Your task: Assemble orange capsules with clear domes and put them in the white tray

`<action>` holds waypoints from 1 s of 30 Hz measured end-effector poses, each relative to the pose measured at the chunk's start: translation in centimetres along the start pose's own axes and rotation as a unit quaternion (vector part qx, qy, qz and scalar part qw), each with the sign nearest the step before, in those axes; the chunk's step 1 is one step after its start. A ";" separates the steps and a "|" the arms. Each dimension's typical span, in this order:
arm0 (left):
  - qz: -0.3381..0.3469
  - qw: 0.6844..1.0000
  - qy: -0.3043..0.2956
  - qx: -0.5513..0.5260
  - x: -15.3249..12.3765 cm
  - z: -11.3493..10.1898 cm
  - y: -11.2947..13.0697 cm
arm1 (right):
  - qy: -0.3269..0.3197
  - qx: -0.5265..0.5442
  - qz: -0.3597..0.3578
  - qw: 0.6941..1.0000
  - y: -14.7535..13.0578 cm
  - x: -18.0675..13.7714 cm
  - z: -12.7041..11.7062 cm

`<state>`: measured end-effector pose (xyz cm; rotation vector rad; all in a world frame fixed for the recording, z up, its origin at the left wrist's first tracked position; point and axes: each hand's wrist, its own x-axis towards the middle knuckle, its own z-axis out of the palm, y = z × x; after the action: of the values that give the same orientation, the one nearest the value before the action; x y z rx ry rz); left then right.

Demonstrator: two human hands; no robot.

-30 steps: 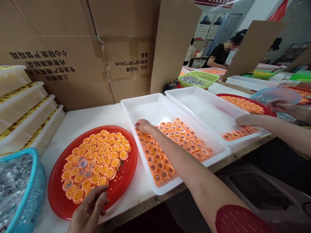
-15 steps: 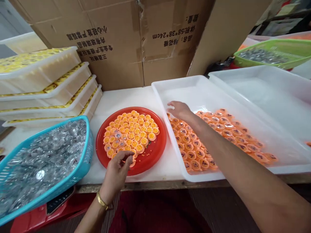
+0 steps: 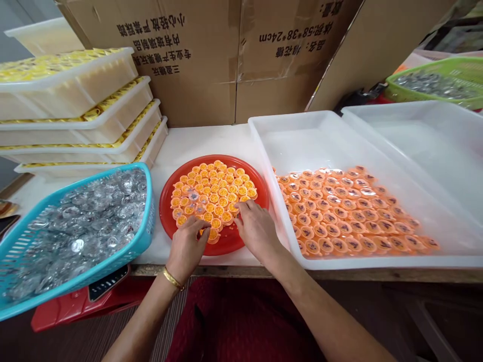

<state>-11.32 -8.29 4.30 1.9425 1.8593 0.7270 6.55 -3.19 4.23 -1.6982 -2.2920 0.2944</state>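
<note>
A red round plate (image 3: 241, 245) holds a heap of small orange round cups (image 3: 214, 198) with yellow dotted faces. My left hand (image 3: 187, 247), a gold bangle at its wrist, is over the plate's front edge. Its thumb and forefinger are closed in a pinch, with a bit of orange cup showing between them. Over the plate's right side, my right hand (image 3: 258, 229) has thumb and forefinger slightly apart at the heap's edge; its other fingers are partly hidden. A few clear round pieces (image 3: 193, 196) lie among the cups.
Right of the plate, a white tray (image 3: 302, 125) holds rows of orange cups with dark-marked faces; another white tray (image 3: 415, 130) adjoins it. At left are a blue basket (image 3: 149, 221) of clear pieces and stacked trays (image 3: 124, 108). A cardboard box (image 3: 204, 65) stands behind.
My right hand has moved left from above the white tray to the plate. My left hand stays at the plate's front edge. The whole view has shifted slightly.
</note>
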 end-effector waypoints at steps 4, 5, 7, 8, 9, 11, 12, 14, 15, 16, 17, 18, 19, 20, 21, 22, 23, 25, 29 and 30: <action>0.014 1.000 0.003 -0.006 -0.1 0.3 0.4 | 0.006 -0.057 0.008 0.998 -0.3 0.6 0.4; 0.016 1.000 0.001 -0.007 -0.1 0.3 0.4 | 0.007 -0.063 0.007 0.998 -0.4 0.7 0.6; 0.015 1.000 -0.004 -0.009 -0.3 0.3 0.3 | 0.013 -0.071 0.008 0.997 -0.4 1.0 1.1; 0.014 1.000 -0.006 -0.009 -0.4 0.2 0.2 | 0.017 -0.073 0.010 0.997 -0.4 1.0 1.3; 0.012 1.000 -0.006 -0.010 -0.6 0.1 0.0 | 0.024 -0.074 0.013 0.997 -0.3 1.1 1.5; 0.012 1.000 -0.005 -0.009 -0.7 0.0 -0.3 | 0.040 -0.073 0.017 0.996 -0.1 0.9 1.8; 0.013 1.000 -0.003 -0.007 -0.7 0.1 -0.4 | 0.049 -0.072 0.018 0.996 0.0 0.8 1.9; 0.016 1.000 0.001 -0.002 -0.5 0.3 -0.3 | 0.067 -0.065 0.021 0.995 0.3 0.5 2.0; 0.021 1.000 0.002 0.000 -0.3 0.5 -0.2 | 0.075 -0.060 0.023 0.995 0.5 0.3 2.1; 0.029 1.000 0.003 0.001 0.0 0.8 0.1 | 0.082 -0.053 0.025 0.995 0.7 0.2 2.2; 0.040 0.999 0.003 0.001 0.4 1.2 0.5 | 0.088 -0.045 0.029 0.995 0.8 0.1 2.2; 0.053 0.999 0.004 0.002 0.9 1.6 1.0 | 0.093 -0.035 0.032 0.995 1.0 -0.1 2.2; 0.065 0.998 0.002 0.004 1.4 2.0 1.5 | 0.096 -0.024 0.034 0.994 1.2 -0.2 2.2; 0.078 0.997 -0.001 0.010 2.0 2.4 2.1 | 0.098 -0.012 0.035 0.994 1.3 -0.3 2.2; 0.090 0.996 -0.007 0.020 2.6 2.8 2.7 | 0.100 0.000 0.034 0.994 1.5 -0.4 2.2; 0.102 0.994 -0.015 0.032 3.1 3.2 3.2 | 0.103 0.010 0.031 0.994 1.6 -0.6 2.2; 0.114 0.992 -0.023 0.045 3.6 3.5 3.8 | 0.108 0.019 0.027 0.994 1.7 -0.7 2.2; 0.136 0.988 -0.037 0.064 4.3 4.1 4.7 | 0.127 0.032 0.016 0.991 1.9 -1.1 2.2; 0.162 0.985 -0.041 0.040 4.3 4.6 5.2 | 0.171 0.038 -0.008 0.985 2.3 -1.8 2.4; 0.169 0.985 -0.036 0.023 4.0 4.6 5.1 | 0.177 0.039 -0.014 0.983 2.3 -2.0 2.4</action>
<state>-4.44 -4.22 4.01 2.3132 1.5340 0.7014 8.40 -4.44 1.00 -1.5375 -2.0156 0.0662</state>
